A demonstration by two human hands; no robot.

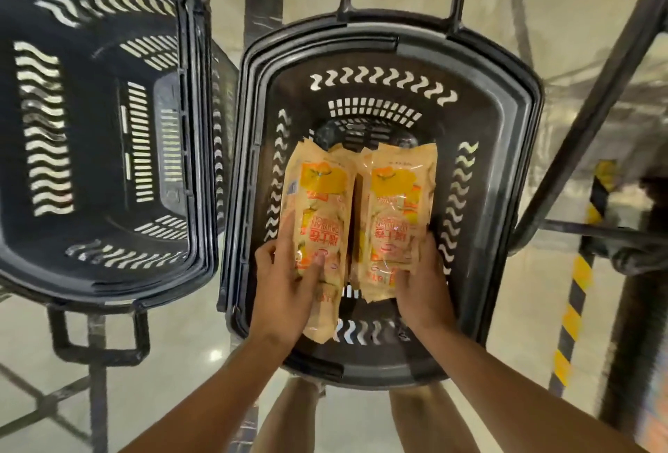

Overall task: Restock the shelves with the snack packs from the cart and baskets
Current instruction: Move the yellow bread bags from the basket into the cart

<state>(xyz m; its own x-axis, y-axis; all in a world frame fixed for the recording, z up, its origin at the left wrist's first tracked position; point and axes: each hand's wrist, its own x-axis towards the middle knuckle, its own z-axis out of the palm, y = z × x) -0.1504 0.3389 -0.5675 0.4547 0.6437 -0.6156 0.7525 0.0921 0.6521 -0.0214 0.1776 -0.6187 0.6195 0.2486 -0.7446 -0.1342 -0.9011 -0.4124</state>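
My left hand grips one snack pack, my right hand grips another, over the basket. These slippery bags could slide out and fall.

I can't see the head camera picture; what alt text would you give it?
Seen from above, a person's left hand and right hand each hold a stack of orange snack packs, left stack and right stack, over a black basket. A second black basket with nothing visible in it sits to the left.

Snack packs in both hands over basket
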